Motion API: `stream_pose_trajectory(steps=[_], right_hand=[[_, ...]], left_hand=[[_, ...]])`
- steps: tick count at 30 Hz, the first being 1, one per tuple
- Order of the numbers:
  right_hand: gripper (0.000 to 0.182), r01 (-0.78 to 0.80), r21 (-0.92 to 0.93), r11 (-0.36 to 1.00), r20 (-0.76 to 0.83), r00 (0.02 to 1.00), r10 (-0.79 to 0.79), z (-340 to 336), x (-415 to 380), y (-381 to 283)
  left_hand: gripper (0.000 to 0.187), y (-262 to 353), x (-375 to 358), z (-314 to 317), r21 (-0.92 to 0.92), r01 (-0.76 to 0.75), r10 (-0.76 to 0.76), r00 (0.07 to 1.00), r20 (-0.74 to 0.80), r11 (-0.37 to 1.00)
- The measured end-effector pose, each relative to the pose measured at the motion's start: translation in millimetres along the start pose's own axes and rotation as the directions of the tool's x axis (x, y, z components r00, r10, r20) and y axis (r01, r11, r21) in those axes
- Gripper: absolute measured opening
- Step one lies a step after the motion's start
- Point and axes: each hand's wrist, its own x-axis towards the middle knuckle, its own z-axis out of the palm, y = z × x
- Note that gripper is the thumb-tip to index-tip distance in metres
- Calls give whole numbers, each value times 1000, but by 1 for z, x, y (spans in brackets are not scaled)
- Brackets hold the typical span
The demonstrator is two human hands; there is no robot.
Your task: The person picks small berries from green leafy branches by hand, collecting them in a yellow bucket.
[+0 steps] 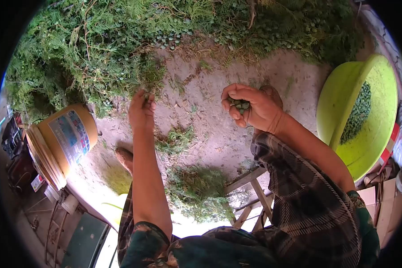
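Observation:
Several small green cones (240, 106) are cupped in my right hand (254, 107), its fingers curled round them above the floor. My left hand (143, 109) is closed in a pinch at the edge of the leafy green branches (116, 58); a small greenish piece shows between its fingertips, too small to name. To the right stands a lime-green basin (335, 102) with a heap of similar green cones (359, 114) inside.
A yellow bucket (64, 138) with a printed label lies at the left. Loose sprigs (196, 183) are on the floor (219, 147) between my legs, near a wooden frame (259, 196). Cardboard (388, 205) is at the lower right.

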Motion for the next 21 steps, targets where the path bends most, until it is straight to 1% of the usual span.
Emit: stream_pose_trajectory(steps=[1, 3, 4, 5, 6, 7, 8, 9, 10, 11, 12, 13, 14, 15, 16, 17, 18, 19, 20, 21], right_hand=[[19, -3, 7, 1000, 3, 1000, 3, -1, 1, 0], [19, -10, 14, 1000, 7, 1000, 10, 0, 2, 0], [18, -26, -20, 999, -55, 998, 25, 3, 3, 1], [17, -45, -54, 998, -116, 992, 39, 5, 3, 2], [17, -53, -55, 997, -117, 992, 46, 6, 4, 3], [18, -82, -87, 993, -155, 986, 68, 6, 5, 3], [19, -113, -119, 986, -193, 977, 89, 7, 6, 3], [19, -125, -123, 985, -188, 977, 101, 8, 6, 4], [20, -150, -98, 984, -241, 963, 123, 9, 8, 6], [22, -176, -71, 982, -291, 945, 148, 11, 10, 10], [22, -188, -72, 980, -281, 946, 161, 10, 12, 14], [24, -202, 30, 979, -243, 948, 203, 6, 12, 17], [26, -213, 129, 968, -205, 950, 236, 5, 12, 17], [27, -215, 160, 963, -231, 941, 248, 10, 13, 17], [27, -209, 150, 966, -230, 943, 240, 6, 13, 17], [27, -244, 198, 949, -140, 951, 274, -4, 13, 19], [27, -279, 237, 931, -52, 953, 298, -5, 12, 14], [28, -268, 220, 938, -125, 946, 300, -1, 9, 9], [28, -258, 205, 944, -135, 948, 288, 2, 5, 2], [29, -254, 220, 942, -86, 957, 278, 4, 2, -2]], left_hand=[[22, -1, -7, -2, 0, -2, 2, 1000, 1, 1000], [24, -2, -24, 4, -202, 86, -46, 980, 193, 976], [24, -3, -30, 8, -203, 86, -47, 981, 188, 975], [23, -2, -40, 18, -169, 97, -54, 968, 245, 981], [22, -2, -48, 26, -135, 107, -62, 952, 301, 985], [24, -4, -53, 31, -99, 97, -65, 955, 289, 990], [24, -5, -59, 40, -106, 96, -63, 958, 281, 990], [26, -3, -66, 53, 127, 54, -82, 969, 234, 990], [30, -1, -75, 65, 356, 23, -92, 980, 176, 934], [29, 0, -87, 78, 462, -24, -104, 963, 249, 887], [29, -1, -97, 91, 558, -82, -126, 938, 324, 826], [27, -8, -109, 103, 592, -233, -100, 875, 474, 772], [24, -11, -119, 109, 594, -386, -90, 782, 616, 706], [24, -8, -122, 110, 588, -395, -80, 780, 620, 705], [22, -6, -123, 112, 609, -467, -20, 783, 622, 641], [21, -4, -122, 116, 625, -532, 39, 778, 627, 572], [18, -10, -111, 109, 592, -478, 163, 848, 505, 649], [16, -7, -94, 99, 681, -406, 193, 909, 369, 609], [15, 0, -78, 94, 729, -449, 325, 890, 318, 516], [14, -1, -56, 84, 815, -488, 522, 805, 282, 312]])
